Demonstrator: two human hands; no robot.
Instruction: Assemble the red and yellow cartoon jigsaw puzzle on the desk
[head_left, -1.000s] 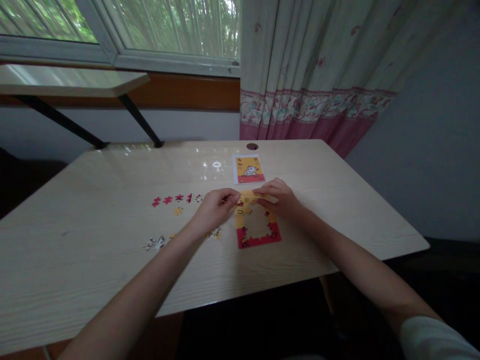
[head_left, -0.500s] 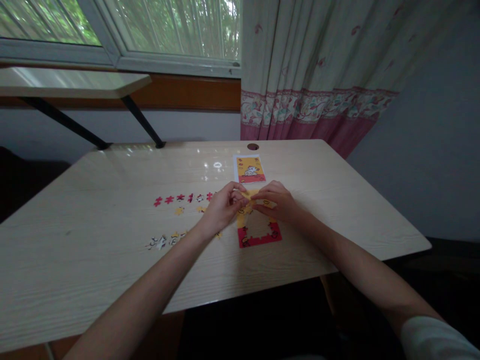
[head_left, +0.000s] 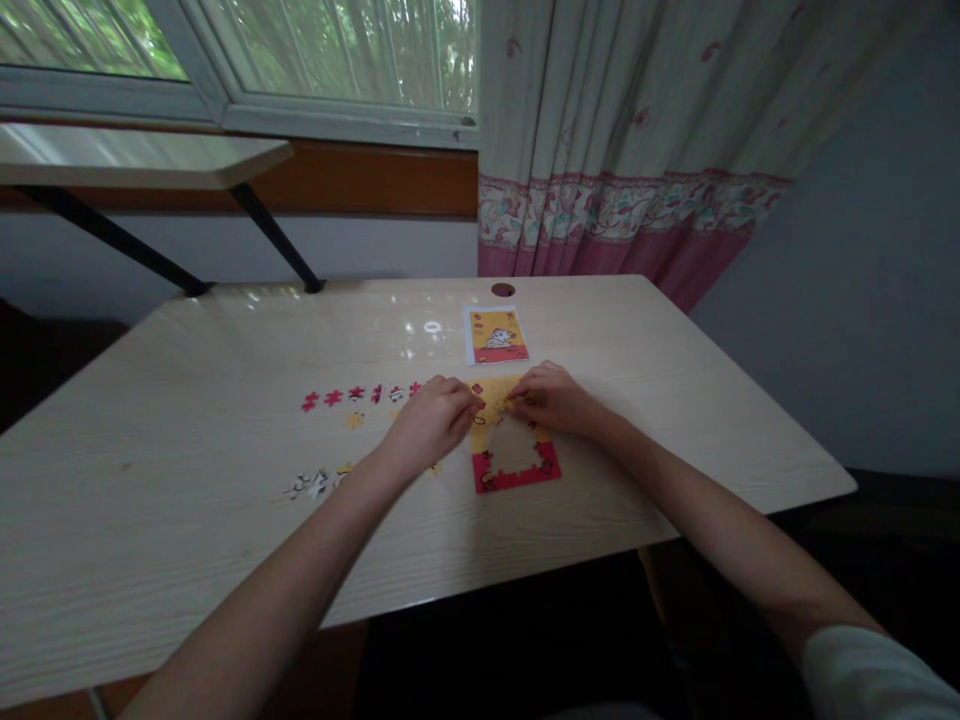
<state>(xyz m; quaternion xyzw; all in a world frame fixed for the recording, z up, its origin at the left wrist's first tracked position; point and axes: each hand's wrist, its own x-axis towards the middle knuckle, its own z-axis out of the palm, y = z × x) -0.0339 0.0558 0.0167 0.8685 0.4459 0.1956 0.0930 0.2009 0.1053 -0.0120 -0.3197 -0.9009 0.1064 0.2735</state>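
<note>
A partly filled jigsaw puzzle (head_left: 517, 482) with a yellow top and red bottom lies on the table, its middle open to the wood. At its left edge is my left hand (head_left: 435, 415), fingers curled together; what they hold, if anything, is hidden. My right hand (head_left: 551, 398) reaches over the upper right of the puzzle and pinches a small yellow puzzle piece (head_left: 508, 404) at the inner edge of the yellow part. Loose red pieces (head_left: 333, 398) form a row to the left, with yellow pieces (head_left: 354, 420) below them and white pieces (head_left: 319, 484) nearer me.
A picture card (head_left: 496, 338) showing a white animal on yellow and red lies behind the puzzle. The wooden table (head_left: 637, 520) has a round cable hole (head_left: 503, 290) near its back edge. A raised shelf (head_left: 142, 160) on black supports stands at the back left.
My hands have moved apart: the left has shifted left and slightly down to the puzzle's edge, while the right stays over the yellow part. The view has shifted slightly.
</note>
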